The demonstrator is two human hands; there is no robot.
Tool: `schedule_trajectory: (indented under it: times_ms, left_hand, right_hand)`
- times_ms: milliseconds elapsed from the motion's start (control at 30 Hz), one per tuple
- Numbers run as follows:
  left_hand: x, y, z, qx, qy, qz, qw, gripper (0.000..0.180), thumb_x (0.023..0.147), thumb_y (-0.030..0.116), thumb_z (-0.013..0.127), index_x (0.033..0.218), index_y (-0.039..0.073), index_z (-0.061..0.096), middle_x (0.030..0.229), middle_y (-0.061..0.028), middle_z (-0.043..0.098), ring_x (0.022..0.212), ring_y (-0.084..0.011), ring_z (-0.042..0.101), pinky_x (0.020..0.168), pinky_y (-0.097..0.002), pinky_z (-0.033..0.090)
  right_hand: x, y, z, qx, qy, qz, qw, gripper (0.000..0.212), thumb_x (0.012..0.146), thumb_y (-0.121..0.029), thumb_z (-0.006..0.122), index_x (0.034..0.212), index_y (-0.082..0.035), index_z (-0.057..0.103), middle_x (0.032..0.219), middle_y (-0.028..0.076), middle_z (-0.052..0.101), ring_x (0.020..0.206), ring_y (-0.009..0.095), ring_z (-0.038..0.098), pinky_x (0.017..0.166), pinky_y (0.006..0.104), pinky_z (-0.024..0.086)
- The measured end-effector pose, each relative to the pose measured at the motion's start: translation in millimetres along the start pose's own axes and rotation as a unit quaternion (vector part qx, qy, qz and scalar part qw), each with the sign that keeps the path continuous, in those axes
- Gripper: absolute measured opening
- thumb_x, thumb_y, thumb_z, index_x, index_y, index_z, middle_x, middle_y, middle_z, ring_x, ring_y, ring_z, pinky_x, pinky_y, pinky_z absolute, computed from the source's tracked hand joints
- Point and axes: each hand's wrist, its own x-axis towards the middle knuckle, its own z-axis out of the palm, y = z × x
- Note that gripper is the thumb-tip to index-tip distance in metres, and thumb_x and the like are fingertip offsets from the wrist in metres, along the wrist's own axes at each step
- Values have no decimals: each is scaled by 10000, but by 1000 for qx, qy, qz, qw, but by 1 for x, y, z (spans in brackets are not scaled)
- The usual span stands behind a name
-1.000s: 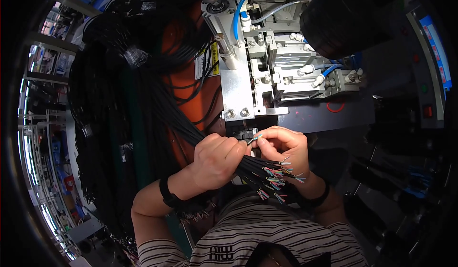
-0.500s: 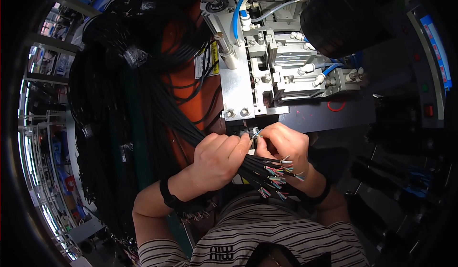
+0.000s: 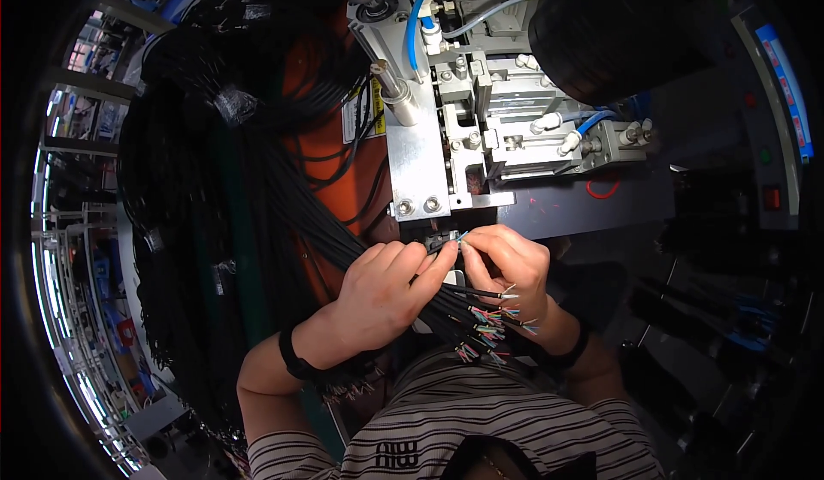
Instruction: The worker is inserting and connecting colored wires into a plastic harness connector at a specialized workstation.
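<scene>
My left hand (image 3: 382,295) is closed around a bundle of black cables (image 3: 313,214), whose stripped ends with thin coloured wires (image 3: 489,321) fan out below and to the right of it. One cable's end sticks up past my left fingertips. My right hand (image 3: 511,261) pinches the fine coloured wires (image 3: 462,238) of that end between thumb and forefinger. Both hands meet just in front of the metal plate (image 3: 418,171) of a machine. The lower part of the bundle's hold is hidden behind my left hand.
Pneumatic cylinders (image 3: 532,150) with blue hoses stand at the back. More black cables (image 3: 172,180) hang at the left over an orange surface (image 3: 330,180). A red loop (image 3: 603,189) lies on the grey plate at the right. A control panel (image 3: 781,102) with a screen stands far right.
The left forefinger has stretched out toward the pinched wires, and the left hand has shifted slightly. The cable ends below have moved a little. The whole view has shifted slightly.
</scene>
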Motion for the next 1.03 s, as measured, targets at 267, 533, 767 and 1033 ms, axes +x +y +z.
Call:
schedule_trajectory:
  times_ms: [267,533,767,1033]
  left_hand:
    - [4,-1,1,7,18,27,999,428,766,115,568,1174,-7,613,793,-30,452,683,-155,474,583,-284,383]
    - [14,5,-5,57,-46,42,996,458,743,99,562,1176,-46,605,800,-53,482,670,-189,477,593,-304,392]
    - [17,6,-3,91,-65,41,993,445,750,112,557,1163,-47,606,827,-54,494,706,-186,501,616,-300,400]
    - [21,8,-7,83,-69,-6,994,441,757,122,576,1189,45,623,845,-55,514,731,-187,519,635,-308,410]
  right_hand:
    - [6,0,-5,6,-45,47,998,92,770,66,692,853,55,654,780,153,673,628,241,667,555,288,521]
    - [7,-2,-3,-56,-34,13,998,104,749,62,707,839,44,658,780,167,670,663,284,678,576,315,538]
    - [14,-5,-10,-95,-61,4,994,141,737,61,711,863,35,652,790,151,671,658,293,671,573,324,539]
    - [20,-4,-21,-103,-178,75,976,243,749,-27,743,983,-45,677,829,146,675,647,274,677,559,298,532]
